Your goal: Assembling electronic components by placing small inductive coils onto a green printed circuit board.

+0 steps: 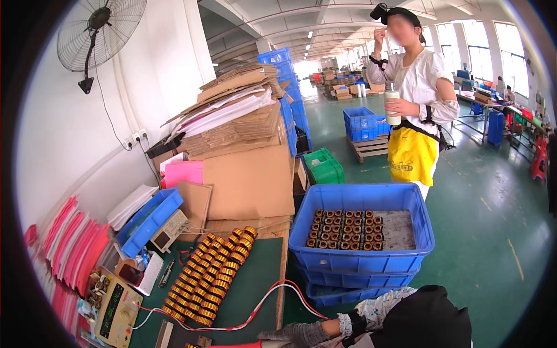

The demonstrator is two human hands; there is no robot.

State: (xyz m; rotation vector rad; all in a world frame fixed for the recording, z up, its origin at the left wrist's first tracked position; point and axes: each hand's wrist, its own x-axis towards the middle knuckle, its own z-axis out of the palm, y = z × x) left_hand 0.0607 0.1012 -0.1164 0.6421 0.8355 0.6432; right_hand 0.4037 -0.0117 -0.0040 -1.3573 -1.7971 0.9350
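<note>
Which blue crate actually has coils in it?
The top crate of the stack beside the table: rows of copper coils fill its left part. The blue crates behind show no coils.

Factory floor: stacked blue crates (361, 223), copper coils (212, 278).

Scene bright and evenly lit. Daylight enters through tall windows (481, 52) on the far right; rows of ceiling strip lights (307, 40) run down the far hall and blow out to white there. The green floor (481, 232) carries a soft sheen from the windows — no hard glare. Shadows weak and diffuse; the darkest patch sits under the stacked blue crates (360, 232) nearby. Strong fisheye distortion: the white wall (69, 133) on the left and the roof beams bow outward, and a black vignette rims the frame. Near centre is sharp; the near edge, around the gloved hand (296, 335), smears slightly. A person's face at far right is blurred out.
</note>
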